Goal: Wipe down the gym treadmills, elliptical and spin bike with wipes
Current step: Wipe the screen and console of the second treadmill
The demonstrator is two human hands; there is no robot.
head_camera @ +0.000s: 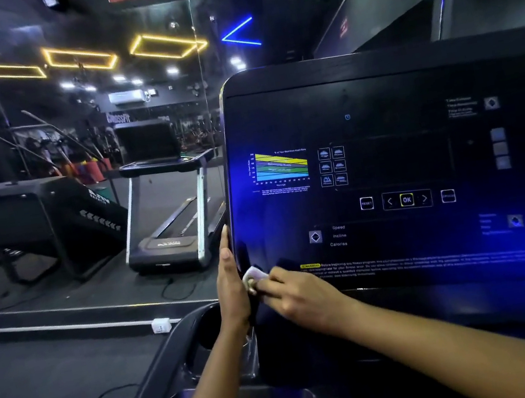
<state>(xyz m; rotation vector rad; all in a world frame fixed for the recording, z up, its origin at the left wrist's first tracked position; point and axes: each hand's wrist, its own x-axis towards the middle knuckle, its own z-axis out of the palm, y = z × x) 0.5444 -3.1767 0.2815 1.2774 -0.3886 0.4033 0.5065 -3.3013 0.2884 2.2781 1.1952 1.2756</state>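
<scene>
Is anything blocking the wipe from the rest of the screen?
Nothing visible. The right hand holds the wipe against the lower left corner of the screen. The left hand only rests on the edge beside it.

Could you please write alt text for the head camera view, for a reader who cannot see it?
A person's right hand holds a white wipe against the lower left corner of a dark treadmill console, while the left hand lies flat along its left edge. Another treadmill shows beyond in the dim gym.
</scene>
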